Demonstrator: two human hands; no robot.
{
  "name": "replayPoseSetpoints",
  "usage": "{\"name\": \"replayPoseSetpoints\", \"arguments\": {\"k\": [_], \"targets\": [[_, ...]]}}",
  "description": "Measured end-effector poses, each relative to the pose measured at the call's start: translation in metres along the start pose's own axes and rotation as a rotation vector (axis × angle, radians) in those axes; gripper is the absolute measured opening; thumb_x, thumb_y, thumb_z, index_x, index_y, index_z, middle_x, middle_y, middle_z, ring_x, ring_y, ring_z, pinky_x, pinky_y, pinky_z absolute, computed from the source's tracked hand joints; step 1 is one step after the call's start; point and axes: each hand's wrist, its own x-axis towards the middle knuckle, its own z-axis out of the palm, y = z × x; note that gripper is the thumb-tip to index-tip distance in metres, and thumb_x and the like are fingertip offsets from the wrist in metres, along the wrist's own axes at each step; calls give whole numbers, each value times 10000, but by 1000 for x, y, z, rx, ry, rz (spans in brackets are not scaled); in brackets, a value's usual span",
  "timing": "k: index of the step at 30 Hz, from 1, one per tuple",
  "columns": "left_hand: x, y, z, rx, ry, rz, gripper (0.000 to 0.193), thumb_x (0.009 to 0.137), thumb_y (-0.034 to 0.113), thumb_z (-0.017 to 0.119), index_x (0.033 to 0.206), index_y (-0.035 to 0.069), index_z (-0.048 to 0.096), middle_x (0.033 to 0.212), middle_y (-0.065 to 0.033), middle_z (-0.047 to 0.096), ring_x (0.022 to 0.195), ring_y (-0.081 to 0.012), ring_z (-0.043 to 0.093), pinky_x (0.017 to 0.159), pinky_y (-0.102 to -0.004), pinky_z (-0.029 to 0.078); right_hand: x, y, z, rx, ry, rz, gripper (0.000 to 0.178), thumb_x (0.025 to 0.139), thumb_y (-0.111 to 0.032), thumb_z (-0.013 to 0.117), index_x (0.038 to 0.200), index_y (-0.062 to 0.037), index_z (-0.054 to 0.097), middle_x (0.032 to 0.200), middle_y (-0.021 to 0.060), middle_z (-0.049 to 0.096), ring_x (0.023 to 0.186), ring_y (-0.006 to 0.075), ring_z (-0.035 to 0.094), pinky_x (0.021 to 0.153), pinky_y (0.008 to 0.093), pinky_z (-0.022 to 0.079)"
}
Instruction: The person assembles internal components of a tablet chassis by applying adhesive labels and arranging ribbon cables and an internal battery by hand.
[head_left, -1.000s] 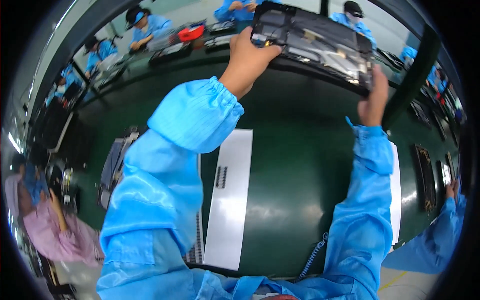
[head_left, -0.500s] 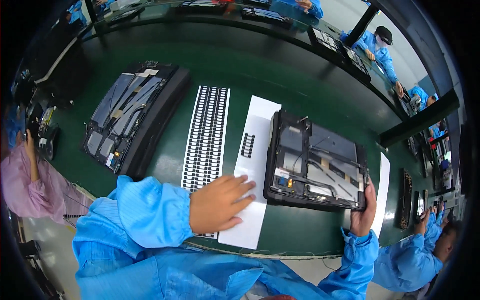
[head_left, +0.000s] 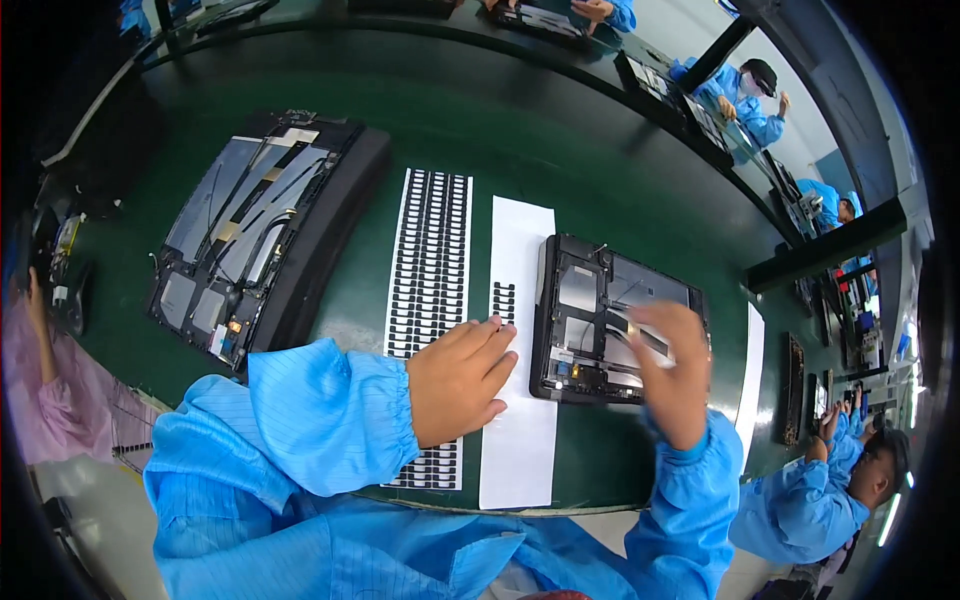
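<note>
My left hand (head_left: pixel 460 385) lies palm down with fingers spread, across a white sheet with rows of small black tabs (head_left: pixel 425 270) and a mostly bare white strip (head_left: pixel 520 440). Its fingertips reach a short column of black tabs (head_left: pixel 503 298) on that strip. Over the right part of an opened, tablet-like device (head_left: pixel 580 290) hovers my right hand (head_left: pixel 675 365). Its fingers are bent and smeared by motion, so what they hold, if anything, cannot be made out. The device rests on the table with batteries and cables exposed, its near right part hidden by that hand.
A stack of similar opened devices (head_left: pixel 250 230) stands at the left on the green table (head_left: pixel 600 465). Another white strip (head_left: pixel 750 380) lies at the right. Beyond are a dark post (head_left: pixel 830 245) and a person in blue (head_left: pixel 800 510); a person in pink (head_left: pixel 60 400) sits left.
My right hand has let go of the device's right edge and moved left over it. The device now lies flatter on the table. My left hand has shifted slightly up and right.
</note>
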Motion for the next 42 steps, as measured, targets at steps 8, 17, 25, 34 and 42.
{"name": "replayPoseSetpoints", "arguments": {"k": [8,17,25,34,42], "targets": [[-1,1,3,-4,-7,7,505,709,244,644,1077,-78,519,1136,-238,475,1098,-342,439,956,-404,343,48,-32,85,-299,-122,-273,83,597,-28,636,652,28,608,973,138,563,953,303,473,825,386,353],[1,-1,0,-95,-38,-14,492,661,195,683,1061,-49,531,1162,-214,464,1096,-342,443,949,-395,353,54,-21,78,148,11,-160,61,645,10,598,691,2,559,919,126,561,907,303,486,785,377,391],[4,0,-12,-163,-71,-41,444,633,107,677,1038,-21,547,1201,-219,442,1128,-367,416,947,-446,342,-23,26,-38,762,100,523,54,807,-48,521,820,-17,564,1023,90,546,921,156,499,841,279,361],[46,39,-1,-242,38,225,381,564,54,675,935,2,605,1059,-173,547,1003,-325,519,851,-446,431,-43,27,-39,671,-233,398,91,716,35,552,768,-38,564,1041,101,527,963,189,463,821,297,359],[51,31,18,-186,-7,245,234,672,77,557,889,-3,599,976,-126,570,964,-258,535,857,-388,427,-39,31,-22,470,-316,217,32,589,-17,554,612,-35,539,1036,130,517,930,281,428,815,345,334]]}}
